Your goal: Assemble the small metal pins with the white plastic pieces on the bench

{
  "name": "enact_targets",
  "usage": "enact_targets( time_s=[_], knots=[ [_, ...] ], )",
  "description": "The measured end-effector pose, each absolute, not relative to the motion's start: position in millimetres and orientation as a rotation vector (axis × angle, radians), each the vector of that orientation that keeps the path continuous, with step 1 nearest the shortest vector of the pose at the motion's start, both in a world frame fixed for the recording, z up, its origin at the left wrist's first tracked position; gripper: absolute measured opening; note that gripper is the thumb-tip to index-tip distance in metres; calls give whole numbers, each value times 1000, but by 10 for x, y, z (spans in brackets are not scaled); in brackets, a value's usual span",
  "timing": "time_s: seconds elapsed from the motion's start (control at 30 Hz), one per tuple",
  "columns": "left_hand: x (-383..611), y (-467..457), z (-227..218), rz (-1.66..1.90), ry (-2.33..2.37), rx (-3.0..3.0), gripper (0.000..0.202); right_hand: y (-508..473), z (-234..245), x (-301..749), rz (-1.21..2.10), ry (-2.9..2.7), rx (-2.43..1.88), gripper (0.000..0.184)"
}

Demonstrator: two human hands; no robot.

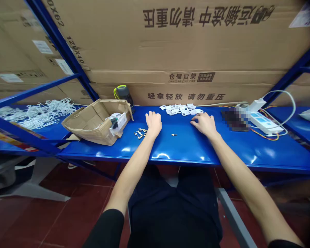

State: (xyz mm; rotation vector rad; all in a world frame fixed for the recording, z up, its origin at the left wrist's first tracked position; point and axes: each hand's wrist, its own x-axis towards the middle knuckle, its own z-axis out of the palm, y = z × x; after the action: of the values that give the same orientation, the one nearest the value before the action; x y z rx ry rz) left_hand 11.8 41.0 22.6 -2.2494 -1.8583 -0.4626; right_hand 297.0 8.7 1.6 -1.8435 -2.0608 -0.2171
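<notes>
On the blue metal shelf (186,151), both hands are lying palm down, open and empty. The left hand (153,124) is resting just beside a small heap of metal fittings (141,133). The right hand (204,124) is resting near white plastic pieces (182,109). A single fitting (173,134) is lying between them.

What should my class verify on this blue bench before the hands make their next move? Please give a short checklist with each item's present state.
1. The left hand is empty and resting on the bench: ok.
2. The right hand is empty and resting on the bench: ok.
3. The small metal fittings are gathered beside the left hand: ok.
4. The white plastic parts are grouped ahead of the hands: ok.
5. The lone metal fitting lies apart from the others, between the hands: not ok.
6. The contents of the cardboard box are fully identified: cannot tell, partly hidden.
</notes>
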Motion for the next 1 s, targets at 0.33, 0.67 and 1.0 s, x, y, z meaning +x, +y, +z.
enact_targets(
  time_s=[0.33,0.67,1.0],
  knots=[
    [233,372,268,-503,-1796,-2369,27,43,73,2941,-186,-2049,-1838,29],
    [445,308,185,-498,-1713,-2573,35,26,88,2882,-190,-2053,-1861,29],
    [497,365,79,-778,-1164,-2971,40,15,110,2837,-197,-2082,-1888,27]
  ],
)
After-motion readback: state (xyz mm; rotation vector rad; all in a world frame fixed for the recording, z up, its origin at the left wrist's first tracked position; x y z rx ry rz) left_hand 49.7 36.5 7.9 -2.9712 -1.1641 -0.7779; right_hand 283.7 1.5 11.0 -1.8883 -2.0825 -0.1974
